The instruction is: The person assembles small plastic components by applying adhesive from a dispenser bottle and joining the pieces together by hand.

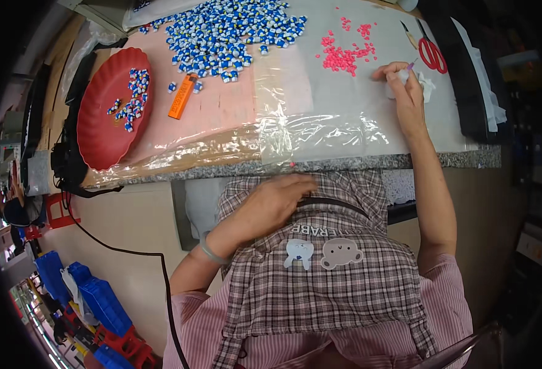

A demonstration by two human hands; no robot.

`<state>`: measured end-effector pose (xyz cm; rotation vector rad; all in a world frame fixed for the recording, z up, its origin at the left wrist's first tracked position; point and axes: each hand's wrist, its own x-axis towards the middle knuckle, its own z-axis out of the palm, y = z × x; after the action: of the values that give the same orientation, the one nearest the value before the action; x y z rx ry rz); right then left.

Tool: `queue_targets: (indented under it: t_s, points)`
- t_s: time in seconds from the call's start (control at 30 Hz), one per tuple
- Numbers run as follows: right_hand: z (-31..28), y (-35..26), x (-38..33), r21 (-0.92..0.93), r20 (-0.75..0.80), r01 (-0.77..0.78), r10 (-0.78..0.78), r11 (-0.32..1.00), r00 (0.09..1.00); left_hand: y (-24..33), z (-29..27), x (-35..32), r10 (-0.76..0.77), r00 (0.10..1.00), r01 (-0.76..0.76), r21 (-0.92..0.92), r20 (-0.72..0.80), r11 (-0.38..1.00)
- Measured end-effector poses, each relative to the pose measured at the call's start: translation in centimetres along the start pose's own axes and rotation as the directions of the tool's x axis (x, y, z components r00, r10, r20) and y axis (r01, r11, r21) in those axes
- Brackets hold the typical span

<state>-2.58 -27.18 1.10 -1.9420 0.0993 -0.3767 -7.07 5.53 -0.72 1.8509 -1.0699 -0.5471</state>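
My right hand (406,98) is over the right side of the table, its fingers wrapped round a small white squeeze bottle (389,90) with a thin purple nozzle (411,64). The fingers hide most of the bottle. Just left of that hand lies a loose pile of small pink pieces (341,58). My left hand (277,200) rests at my lap against the checked apron (326,289), below the table edge. Its fingers stretch out to the right and hold nothing that I can see.
Many small blue-and-white pieces (222,37) cover the back middle. A red fluted dish (102,123) at left holds more. An orange lighter (183,96) lies nearby. Red-handled scissors (432,55), a pointed tool (409,35) and crumpled white tissue (427,88) are at right.
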Motion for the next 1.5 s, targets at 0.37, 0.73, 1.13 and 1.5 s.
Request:
queue_targets:
  t_s: [0.37, 0.73, 1.13, 1.5]
  points:
    - [0.0, 1.1, 0.1, -0.054, 0.007, 0.05, -0.049, 0.997, 0.999, -1.4, 1.8, -1.2, -0.022, 0.966, -0.015, 0.141, 0.256, 0.99]
    - [0.6, 0.1, 0.0, -0.103, -0.005, -0.012, 0.011, 0.995, 1.0, -8.0, 6.9, 3.7, -0.102, 0.994, 0.112, 0.37, -0.047, 0.922]
    - [0.6, -0.6, -0.5, -0.118, -0.033, 0.005, -0.009, 0.993, 0.999, -9.6, 7.5, 7.6, -0.019, 0.954, 0.092, 0.233, -0.299, 0.968]
    - [0.6, -0.4, -0.1, -0.093, -0.039, 0.0, -0.004, 0.996, 0.999, -10.0, 8.0, 8.3, -0.004, 0.977, 0.046, 0.195, -0.212, 0.98]
